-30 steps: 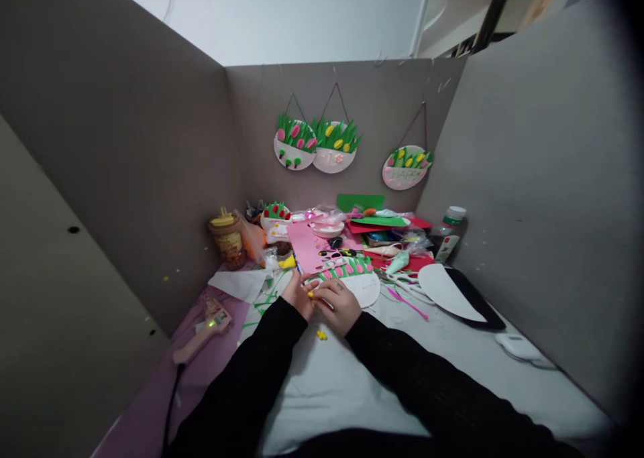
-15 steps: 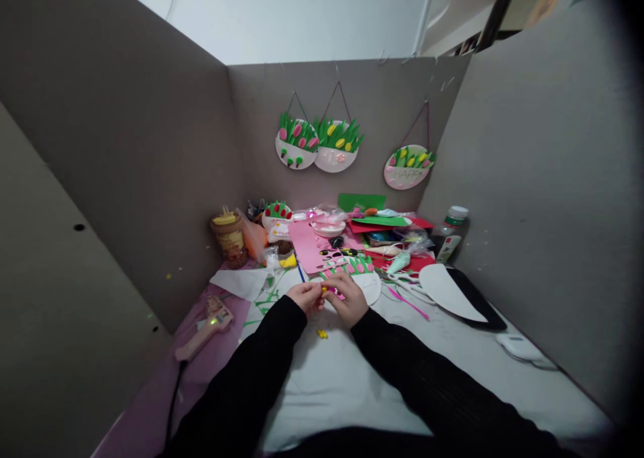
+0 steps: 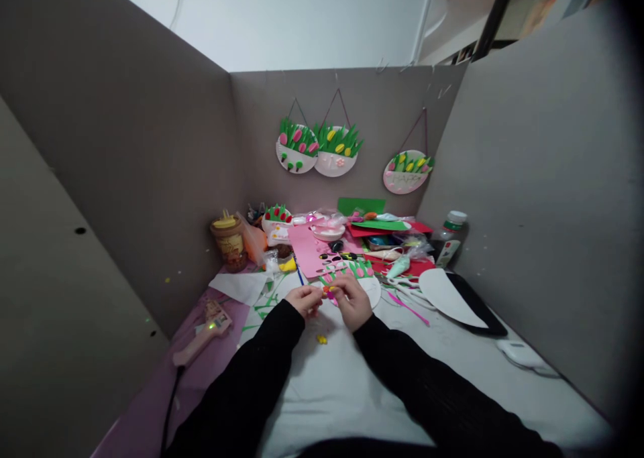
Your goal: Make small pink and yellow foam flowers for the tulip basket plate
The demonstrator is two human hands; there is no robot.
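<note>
My left hand (image 3: pixel 306 301) is closed in a pinch at the middle of the table, on a small orange-yellow piece (image 3: pixel 326 290). Facing it, my right hand (image 3: pixel 352 301) pinches a small yellow bit at the other side of that piece. Something bright pink (image 3: pixel 331 296) shows between the hands. Just beyond them lies a white paper plate (image 3: pixel 371 288) with green leaves and pink tulips, partly hidden by my right hand. A small yellow lump (image 3: pixel 321 339) rests on the cloth nearer to me.
Left: glue gun (image 3: pixel 204 337), brown cup (image 3: pixel 230 243). Behind the hands: pink sheet (image 3: pixel 302 247), bags and coloured paper. Right: scissors (image 3: pixel 412 290), pink strip (image 3: pixel 410 309), half plate (image 3: pixel 450 297) on a black board, bottle (image 3: pixel 450 237). Decorated plates (image 3: pixel 336 161) hang on the grey panel.
My hands have drawn slightly apart, and more of the orange-yellow piece and the pink thing shows between them. The whole view has shifted a little.
</note>
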